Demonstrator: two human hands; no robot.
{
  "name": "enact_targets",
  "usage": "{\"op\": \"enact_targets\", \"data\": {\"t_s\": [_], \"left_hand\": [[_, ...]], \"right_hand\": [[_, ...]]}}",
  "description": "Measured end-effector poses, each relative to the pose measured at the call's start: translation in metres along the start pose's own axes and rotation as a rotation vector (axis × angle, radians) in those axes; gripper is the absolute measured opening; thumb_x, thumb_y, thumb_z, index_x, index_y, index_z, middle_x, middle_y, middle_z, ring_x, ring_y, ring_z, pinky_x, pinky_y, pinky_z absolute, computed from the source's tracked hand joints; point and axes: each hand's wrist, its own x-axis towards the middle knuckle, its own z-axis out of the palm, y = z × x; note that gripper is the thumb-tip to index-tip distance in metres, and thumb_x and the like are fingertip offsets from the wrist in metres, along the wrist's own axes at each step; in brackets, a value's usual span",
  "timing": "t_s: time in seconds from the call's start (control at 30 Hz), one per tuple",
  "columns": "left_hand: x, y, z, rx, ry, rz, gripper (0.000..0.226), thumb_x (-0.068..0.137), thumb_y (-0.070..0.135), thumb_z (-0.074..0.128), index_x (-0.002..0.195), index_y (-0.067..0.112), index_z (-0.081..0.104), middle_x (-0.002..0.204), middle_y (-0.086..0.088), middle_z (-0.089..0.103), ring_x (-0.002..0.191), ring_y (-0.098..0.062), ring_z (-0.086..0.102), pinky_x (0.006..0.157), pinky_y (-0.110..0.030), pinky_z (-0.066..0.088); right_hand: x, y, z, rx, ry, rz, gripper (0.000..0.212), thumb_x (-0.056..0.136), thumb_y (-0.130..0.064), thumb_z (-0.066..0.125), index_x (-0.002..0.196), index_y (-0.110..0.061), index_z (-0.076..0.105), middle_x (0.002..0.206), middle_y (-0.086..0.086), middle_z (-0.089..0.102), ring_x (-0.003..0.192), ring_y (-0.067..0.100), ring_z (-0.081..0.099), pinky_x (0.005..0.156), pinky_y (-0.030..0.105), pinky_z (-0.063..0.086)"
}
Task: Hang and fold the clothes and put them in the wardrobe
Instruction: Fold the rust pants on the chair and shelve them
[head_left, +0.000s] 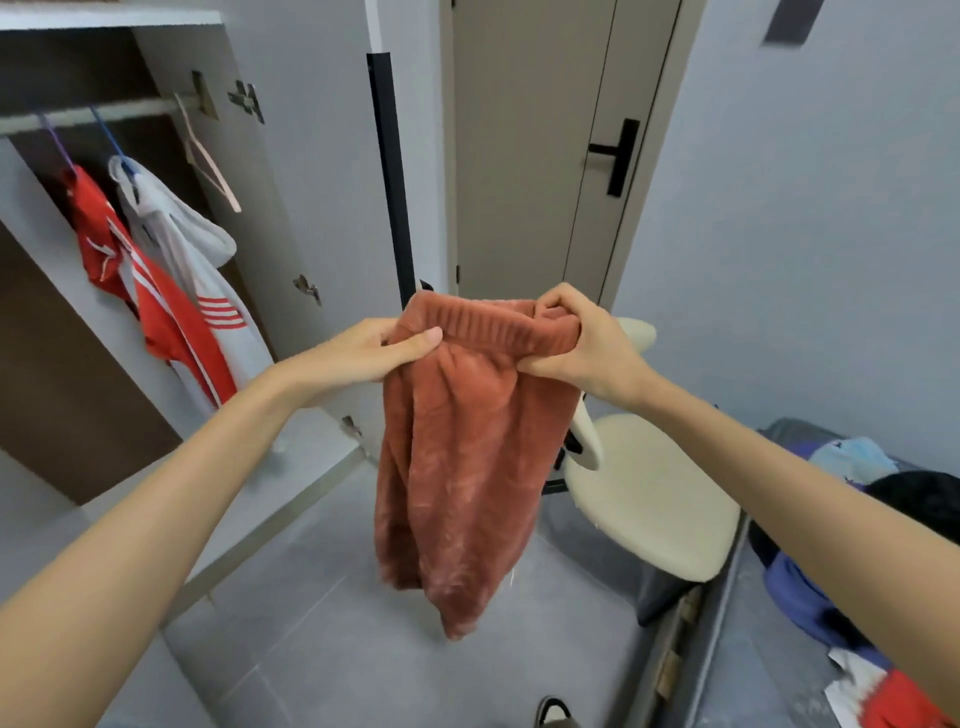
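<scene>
Fingers (418, 340) of the left hand (363, 358) and right hand (587, 348) pinch the top of the fuzzy pants (467, 467), hanging in the middle. Two tops (171, 332) already hang in the wardrobe (249, 182) at 10 o'clock; a clothes pile (810, 592) at 4 o'clock waits.

The fingers of the left grip (358, 358) lay hidden behind the waistband of the rust fleece garment (467, 467), whose lower tip at 6 o'clock was blurred. The garment and the right grip (587, 348) covered part of the cream chair (649, 499). At 4 o'clock the right forearm and the frame edge cut off the clothes pile (810, 592). The bottom edge cropped a shoe (553, 712) at 6 o'clock.
</scene>
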Motion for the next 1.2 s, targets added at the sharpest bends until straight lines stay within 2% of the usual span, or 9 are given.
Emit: {"op": "enact_targets", "data": {"t_s": [0.1,0.2,0.37,0.47,0.63,0.77,0.9,1.07,1.2], "left_hand": [[0.016,0.003,0.018,-0.158,-0.221,-0.026,0.026,0.087,0.051,0.059,0.107,0.038,0.069,0.116,0.009,0.068,0.107,-0.007,0.064,0.082,-0.017,0.052],[0.043,0.018,0.035,-0.314,-0.216,0.036,0.038,0.082,0.052,0.066,0.112,0.03,0.069,0.121,0.002,0.067,0.113,-0.015,0.062,0.088,-0.024,0.052],[0.095,0.019,0.079,-0.218,-0.215,-0.055,0.031,0.082,0.051,0.064,0.101,0.029,0.071,0.107,0.006,0.072,0.099,-0.009,0.068,0.079,-0.022,0.053],[0.123,0.014,0.123,-0.142,-0.123,-0.13,0.028,0.084,0.055,0.06,0.085,0.03,0.072,0.084,0.015,0.074,0.076,0.001,0.069,0.059,-0.015,0.052],[0.171,0.033,0.17,-0.067,-0.115,-0.024,0.019,0.088,0.047,0.061,0.088,0.03,0.069,0.08,0.027,0.068,0.075,0.014,0.063,0.057,-0.001,0.043],[0.207,0.045,0.202,0.01,-0.183,0.112,0.004,0.089,0.031,0.066,0.09,0.029,0.068,0.085,0.022,0.068,0.075,0.014,0.059,0.065,-0.002,0.041],[0.246,0.057,0.225,0.082,-0.08,0.186,0.027,0.084,0.021,0.072,0.091,-0.003,0.063,0.087,-0.004,0.061,0.077,-0.009,0.052,0.067,-0.013,0.039],[0.29,0.072,0.25,-0.036,-0.112,0.051,0.027,0.084,0.023,0.073,0.08,0.012,0.048,0.071,-0.003,0.062,0.055,-0.017,0.068,0.043,-0.02,0.048],[0.328,0.078,0.264,-0.114,-0.124,0.01,0.025,0.085,0.02,0.071,0.081,0.014,0.047,0.08,0.0,0.062,0.069,-0.021,0.073,0.064,-0.028,0.06]], "right_hand": [[-0.016,0.011,-0.017,-0.069,-0.029,-0.02,0.042,0.065,-0.014,0.084,0.082,-0.024,0.047,0.075,-0.013,0.057,0.071,0.007,0.05,0.072,0.025,0.043],[-0.027,0.021,-0.031,0.04,0.309,-0.073,0.034,0.069,-0.007,0.075,0.089,-0.018,0.05,0.074,-0.022,0.057,0.066,-0.004,0.052,0.066,0.009,0.04],[-0.034,0.051,-0.075,-0.207,-0.087,0.13,0.035,0.071,-0.008,0.075,0.096,-0.017,0.052,0.094,-0.002,0.063,0.087,0.012,0.054,0.075,0.027,0.041],[-0.045,0.078,-0.103,-0.137,-0.012,0.233,0.049,0.07,-0.01,0.075,0.103,-0.028,0.044,0.101,-0.006,0.063,0.095,0.016,0.057,0.082,0.031,0.048],[-0.063,0.137,-0.13,-0.093,0.097,0.466,0.083,0.063,-0.01,0.086,0.121,-0.021,0.028,0.104,0.012,0.061,0.093,0.027,0.061,0.082,0.035,0.049],[-0.068,0.18,-0.169,-0.167,0.08,0.553,0.061,0.065,-0.014,0.086,0.107,-0.019,0.042,0.106,0.001,0.061,0.103,0.022,0.059,0.078,0.027,0.045],[-0.068,0.208,-0.195,-0.251,0.066,0.531,0.04,0.074,-0.02,0.081,0.093,-0.026,0.046,0.094,-0.008,0.058,0.098,0.019,0.058,0.072,0.025,0.04],[-0.065,0.237,-0.219,-0.371,0.135,0.536,0.029,0.084,-0.019,0.069,0.088,-0.025,0.041,0.097,0.002,0.067,0.08,0.028,0.064,0.063,0.025,0.044],[-0.056,0.264,-0.232,-0.107,0.218,0.645,0.029,0.086,0.007,0.053,0.1,-0.017,0.046,0.094,-0.007,0.062,0.062,0.031,0.071,0.054,0.033,0.058]]}}
